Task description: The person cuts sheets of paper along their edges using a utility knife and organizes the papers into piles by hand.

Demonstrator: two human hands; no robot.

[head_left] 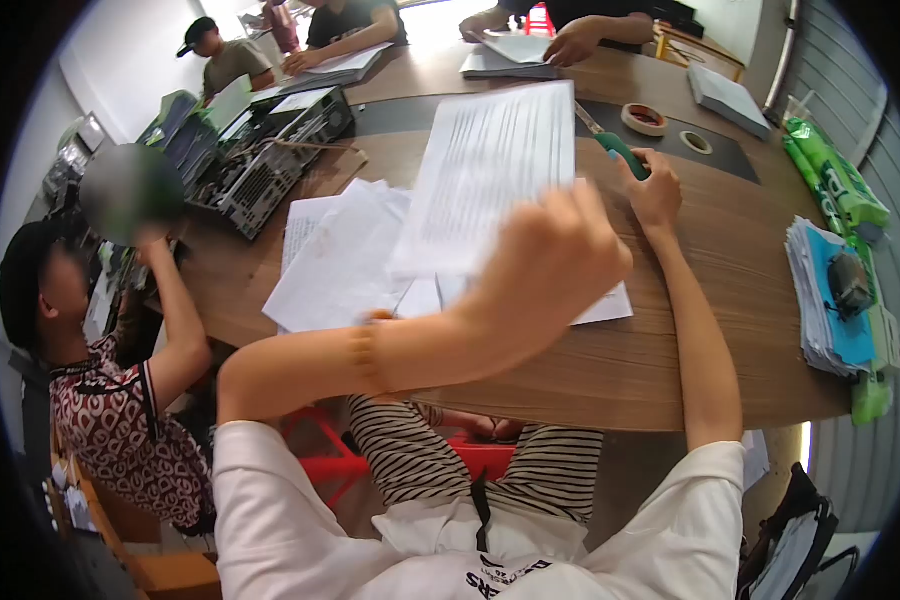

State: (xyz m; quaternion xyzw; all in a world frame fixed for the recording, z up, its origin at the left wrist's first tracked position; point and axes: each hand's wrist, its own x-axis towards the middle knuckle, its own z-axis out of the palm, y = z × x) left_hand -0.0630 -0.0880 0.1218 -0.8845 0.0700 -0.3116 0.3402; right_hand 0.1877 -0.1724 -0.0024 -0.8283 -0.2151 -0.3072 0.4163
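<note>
My left hand is raised over the table in front of me, blurred by motion, its fingers curled at the lower right part of a printed sheet. The sheet is tilted up above a loose pile of white papers. My right hand rests on the wooden table to the right of the sheet, its fingers wrapped round the green handle of a tool. The tool's thin metal end points away from me, up and to the left.
Tape rolls lie beyond my right hand. An opened computer case stands at the left, near a seated person. Other people sit across the table with paper stacks. Papers and green packages line the right edge.
</note>
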